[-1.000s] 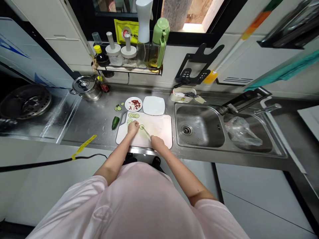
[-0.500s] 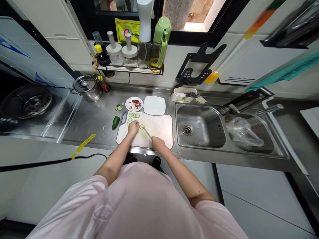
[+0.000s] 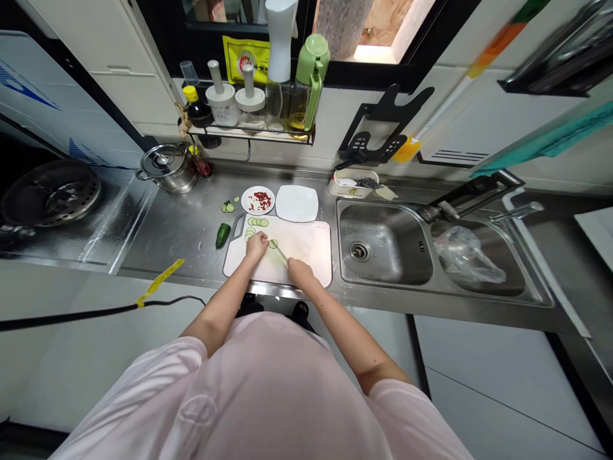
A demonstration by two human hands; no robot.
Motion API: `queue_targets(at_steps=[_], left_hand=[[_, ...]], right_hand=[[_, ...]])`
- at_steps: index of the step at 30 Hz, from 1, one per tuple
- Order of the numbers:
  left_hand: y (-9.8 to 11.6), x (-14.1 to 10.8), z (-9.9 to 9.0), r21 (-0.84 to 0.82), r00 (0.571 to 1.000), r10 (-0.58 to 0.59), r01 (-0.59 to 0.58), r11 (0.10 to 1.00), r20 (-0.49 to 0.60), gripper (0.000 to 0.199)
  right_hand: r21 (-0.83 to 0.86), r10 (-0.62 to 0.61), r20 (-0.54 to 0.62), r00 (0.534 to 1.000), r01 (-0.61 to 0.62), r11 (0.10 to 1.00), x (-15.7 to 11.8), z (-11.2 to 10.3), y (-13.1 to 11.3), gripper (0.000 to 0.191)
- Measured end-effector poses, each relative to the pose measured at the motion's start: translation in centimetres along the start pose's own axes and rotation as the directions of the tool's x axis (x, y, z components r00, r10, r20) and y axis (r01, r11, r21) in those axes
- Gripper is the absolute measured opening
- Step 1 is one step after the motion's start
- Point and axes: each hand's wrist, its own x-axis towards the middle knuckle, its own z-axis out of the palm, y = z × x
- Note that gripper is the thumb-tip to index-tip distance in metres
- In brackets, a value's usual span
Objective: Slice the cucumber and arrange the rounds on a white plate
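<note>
My right hand (image 3: 300, 274) is wrapped round the handle of a knife (image 3: 281, 253), whose blade points away and to the left over the white cutting board (image 3: 306, 246). At the blade's tip lies a cucumber slice (image 3: 272, 244). Just left of it my left hand (image 3: 257, 247) is closed, fingertips together near the slice; whatever they hold is too small to make out. Several cucumber slices (image 3: 258, 222) lie in a row at the board's far left, with more partly behind my left hand. A piece of cucumber (image 3: 223, 236) rests on the steel counter beside the board.
Behind the board stand a plate (image 3: 245, 203) with chopped red pieces and a white square plate (image 3: 297, 203). Cucumber scraps (image 3: 228, 207) lie to their left. A double sink (image 3: 342, 255) is on the right, a lidded pot (image 3: 168, 171) at the back left.
My right hand and the knife have shifted slightly left and away from me. My left hand has stayed almost in place beside the slice.
</note>
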Motion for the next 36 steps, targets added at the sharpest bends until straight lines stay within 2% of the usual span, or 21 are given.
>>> queue_targets(at_steps=[10,18,29,36], left_hand=[[-0.3,0.2,0.3,-0.009,1.000,0.013,-0.013,1.000,-0.007,0.017],[-0.1,-0.6,0.4,0.050,0.996,0.086,-0.084,0.995,-0.037,0.019],[0.3,-2.4,1.1,0.213,0.966,0.249,-0.230,0.950,-0.067,0.031],[1.0,-2.6,0.9,0.239,0.971,0.236,-0.220,0.946,-0.041,0.027]], right_hand=[[0.007,0.001,-0.003,1.000,-0.001,1.000,-0.3,0.0,0.1,0.028],[-0.011,0.007,0.013,1.000,-0.007,1.000,-1.2,0.3,0.5,0.026],[-0.001,-0.013,-0.024,1.000,0.013,1.000,-2.1,1.9,1.7,0.024],[0.072,0.047,-0.109,0.993,-0.040,0.997,-3.2,2.8,2.5,0.022]])
